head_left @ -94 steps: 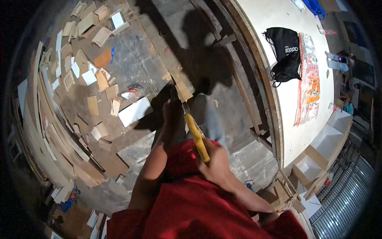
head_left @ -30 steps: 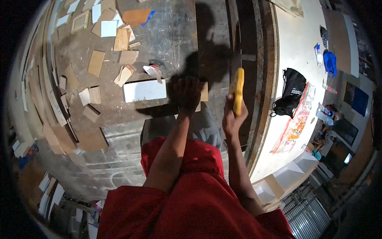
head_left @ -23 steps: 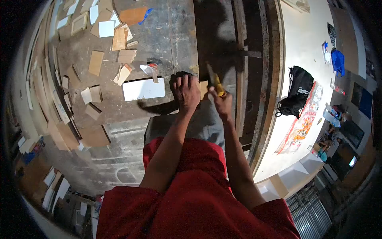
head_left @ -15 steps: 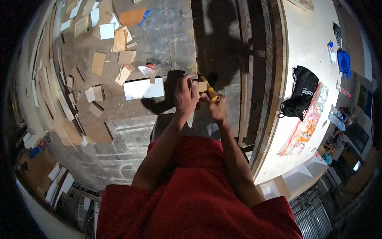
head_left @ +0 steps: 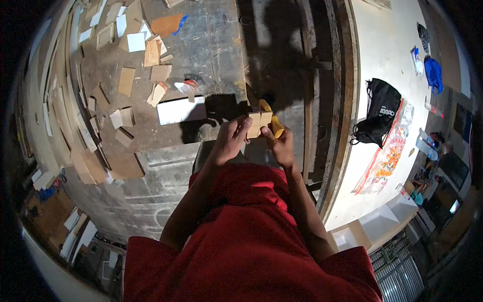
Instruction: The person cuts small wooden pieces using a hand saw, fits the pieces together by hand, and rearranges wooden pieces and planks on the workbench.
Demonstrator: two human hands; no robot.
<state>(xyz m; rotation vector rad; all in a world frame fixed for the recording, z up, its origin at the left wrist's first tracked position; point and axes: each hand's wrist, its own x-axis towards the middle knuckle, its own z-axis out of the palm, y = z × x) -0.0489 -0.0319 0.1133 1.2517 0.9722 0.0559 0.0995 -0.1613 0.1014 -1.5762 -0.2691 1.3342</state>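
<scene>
In front of my red shirt, a small light-brown wooden piece is held up between my hands, a dark line running down its face. My left hand pinches its left edge with bent fingers. My right hand is closed around a curved yellow object, its thumb pressed against the wood's lower right corner. The yellow object lies along the wood's right side; the frames do not show its kind. A white rectangular board lies on the worktable left of my hands.
Wood offcuts are scattered over the worktable at left, beside a clear plastic bag. Timber rails run along a dark gap at right. A black drawstring bag and printed plastic sack lie on a white surface.
The wooden piece has been lowered slightly and its face now shows more fully. My left hand has shifted down and left, uncovering it; my right hand has moved slightly right.
</scene>
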